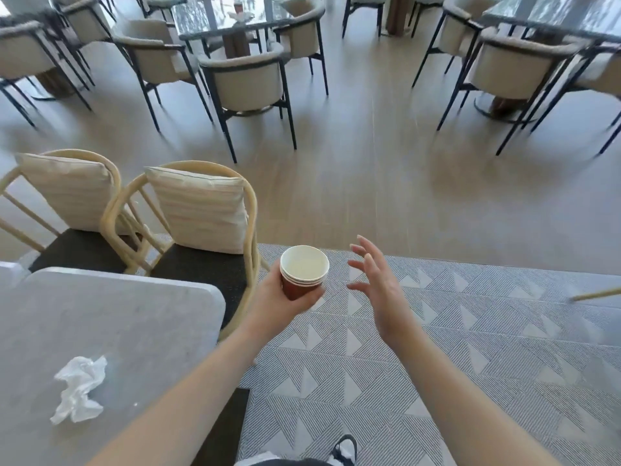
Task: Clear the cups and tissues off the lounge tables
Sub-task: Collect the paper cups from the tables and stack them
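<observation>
Left hand [285, 297] grips nested cups [304, 272] upright, likely stacked for one-hand carry. Right hand [376, 280] empty, fingers spread. Tissue [79, 388] on table [134, 314], not yet cleared.

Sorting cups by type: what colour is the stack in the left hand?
The cup stack is reddish-brown outside, cream-white inside; head view.

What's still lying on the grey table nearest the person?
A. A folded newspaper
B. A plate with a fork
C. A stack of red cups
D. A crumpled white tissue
D: a crumpled white tissue lies on the grey table, while the stack of red cups is held in the left hand off the table's edge.
</observation>
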Demonstrator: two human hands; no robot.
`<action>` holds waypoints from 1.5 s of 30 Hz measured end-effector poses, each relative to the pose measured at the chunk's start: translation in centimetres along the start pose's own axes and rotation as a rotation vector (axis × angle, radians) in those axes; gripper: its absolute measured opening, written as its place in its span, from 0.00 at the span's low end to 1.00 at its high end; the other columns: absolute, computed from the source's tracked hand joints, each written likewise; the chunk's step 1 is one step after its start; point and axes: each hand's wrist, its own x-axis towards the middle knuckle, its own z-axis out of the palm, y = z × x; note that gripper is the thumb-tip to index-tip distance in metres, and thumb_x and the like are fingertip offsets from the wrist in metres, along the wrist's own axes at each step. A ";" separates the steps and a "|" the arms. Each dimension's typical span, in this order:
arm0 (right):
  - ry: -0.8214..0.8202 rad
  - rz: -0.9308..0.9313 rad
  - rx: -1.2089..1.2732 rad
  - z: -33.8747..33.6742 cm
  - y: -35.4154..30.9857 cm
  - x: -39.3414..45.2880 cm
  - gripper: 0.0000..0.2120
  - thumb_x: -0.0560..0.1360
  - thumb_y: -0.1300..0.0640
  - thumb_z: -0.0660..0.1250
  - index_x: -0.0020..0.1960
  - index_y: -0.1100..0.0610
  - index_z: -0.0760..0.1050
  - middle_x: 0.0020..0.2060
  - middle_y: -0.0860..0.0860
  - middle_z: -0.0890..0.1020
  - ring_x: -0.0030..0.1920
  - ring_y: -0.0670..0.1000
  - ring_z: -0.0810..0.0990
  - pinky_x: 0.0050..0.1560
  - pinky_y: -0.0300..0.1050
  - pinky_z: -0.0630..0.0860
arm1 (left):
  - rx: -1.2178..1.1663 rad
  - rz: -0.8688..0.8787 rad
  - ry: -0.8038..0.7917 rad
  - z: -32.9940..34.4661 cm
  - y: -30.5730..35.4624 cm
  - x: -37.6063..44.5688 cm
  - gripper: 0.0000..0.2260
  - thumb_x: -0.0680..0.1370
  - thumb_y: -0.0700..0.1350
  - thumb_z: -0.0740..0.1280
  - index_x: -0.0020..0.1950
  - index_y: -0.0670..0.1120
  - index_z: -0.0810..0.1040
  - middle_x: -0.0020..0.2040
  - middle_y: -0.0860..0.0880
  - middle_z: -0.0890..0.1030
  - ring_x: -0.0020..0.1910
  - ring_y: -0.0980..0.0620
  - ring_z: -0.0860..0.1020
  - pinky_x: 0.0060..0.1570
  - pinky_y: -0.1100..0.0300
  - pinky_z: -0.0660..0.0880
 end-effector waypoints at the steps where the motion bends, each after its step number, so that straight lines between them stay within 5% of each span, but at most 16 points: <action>1: 0.004 -0.004 0.005 -0.7 -0.1 0.4 0.20 0.78 0.41 0.57 0.69 0.40 0.70 0.65 0.44 0.76 0.62 0.43 0.78 0.52 0.43 0.79 | 0.004 -0.004 -0.017 0.6 0.3 0.5 0.28 0.65 0.59 0.82 0.59 0.64 0.73 0.51 0.67 0.83 0.53 0.74 0.78 0.49 0.78 0.72; 7: 0.025 -0.012 0.003 -3.8 -0.4 3.1 0.22 0.77 0.40 0.57 0.71 0.39 0.69 0.65 0.41 0.76 0.62 0.40 0.77 0.53 0.42 0.78 | -0.017 -0.033 -0.043 2.9 1.4 3.8 0.25 0.71 0.43 0.82 0.58 0.61 0.74 0.54 0.61 0.82 0.49 0.76 0.78 0.44 0.78 0.73; 13: 0.011 -0.017 -0.070 -4.7 -0.9 7.7 0.27 0.77 0.38 0.56 0.75 0.43 0.66 0.70 0.39 0.71 0.65 0.30 0.71 0.61 0.40 0.74 | -0.056 -0.054 -0.028 3.6 2.2 8.8 0.24 0.70 0.48 0.83 0.56 0.64 0.73 0.48 0.70 0.82 0.50 0.76 0.78 0.45 0.77 0.74; 19: -0.011 -0.030 -0.088 -4.0 -1.4 15.0 0.27 0.76 0.34 0.58 0.74 0.38 0.66 0.71 0.36 0.71 0.68 0.33 0.70 0.63 0.41 0.74 | -0.079 -0.005 -0.004 2.5 3.4 16.6 0.29 0.59 0.64 0.79 0.57 0.64 0.73 0.50 0.74 0.81 0.51 0.74 0.78 0.47 0.78 0.73; 29: 0.006 -0.020 -0.096 -0.7 -3.2 30.5 0.24 0.78 0.40 0.58 0.74 0.40 0.67 0.68 0.39 0.74 0.65 0.34 0.73 0.59 0.40 0.76 | -0.127 0.067 0.027 -0.8 5.3 32.1 0.27 0.60 0.63 0.78 0.56 0.64 0.74 0.49 0.74 0.82 0.50 0.74 0.78 0.47 0.79 0.71; 35: 0.004 -0.028 -0.097 -1.7 -4.1 37.3 0.29 0.74 0.33 0.60 0.73 0.38 0.67 0.68 0.38 0.74 0.67 0.35 0.73 0.58 0.39 0.77 | -0.161 0.040 -0.013 0.7 6.2 39.3 0.28 0.60 0.61 0.79 0.57 0.62 0.75 0.49 0.73 0.82 0.49 0.74 0.79 0.46 0.78 0.72; 45: 0.020 -0.032 -0.075 -8.5 -4.9 52.9 0.27 0.73 0.35 0.61 0.71 0.38 0.67 0.67 0.40 0.74 0.65 0.45 0.77 0.56 0.42 0.78 | -0.140 -0.010 -0.058 7.7 8.4 54.3 0.25 0.70 0.44 0.83 0.57 0.62 0.75 0.48 0.74 0.82 0.48 0.75 0.79 0.46 0.78 0.73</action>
